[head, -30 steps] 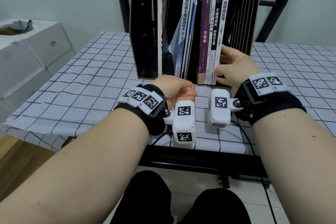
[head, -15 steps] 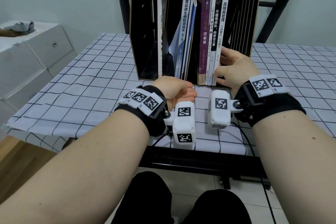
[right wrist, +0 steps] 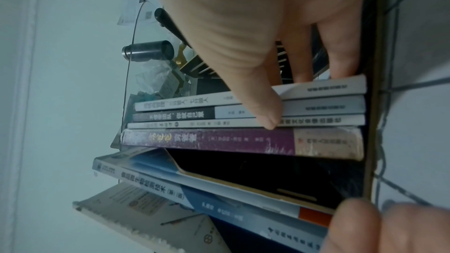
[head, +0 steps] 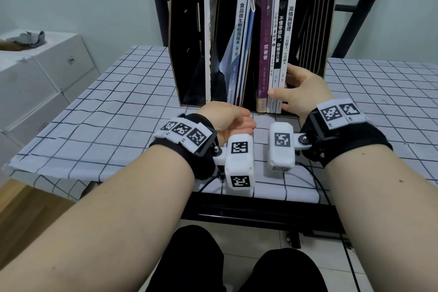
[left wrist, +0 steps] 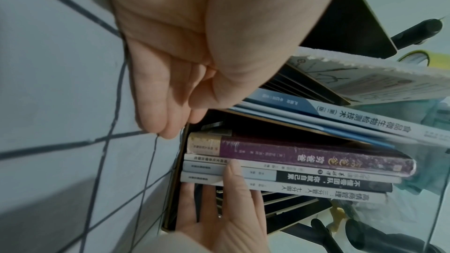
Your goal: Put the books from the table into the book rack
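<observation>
The black book rack (head: pixel 189 31) stands upright on the checked tablecloth (head: pixel 118 114). Its right slot holds a purple book (head: pixel 265 38) and three thin white-and-black books (head: pixel 288 31). A tall blue-and-white book (head: pixel 240 31) leans in the middle slot. My right hand (head: pixel 296 87) holds the thin books low down, thumb (right wrist: pixel 265 111) across their spines and fingers (right wrist: pixel 338 55) along the outer cover. My left hand (head: pixel 227 121) rests on the cloth just before the rack, fingers (left wrist: pixel 158 118) loosely curled around nothing.
White storage boxes (head: pixel 47 73) stand off the table's left side. A black metal frame (head: pixel 360 7) rises behind the rack. Bare cloth lies to the left and right of the rack; the table's front edge is just under my wrists.
</observation>
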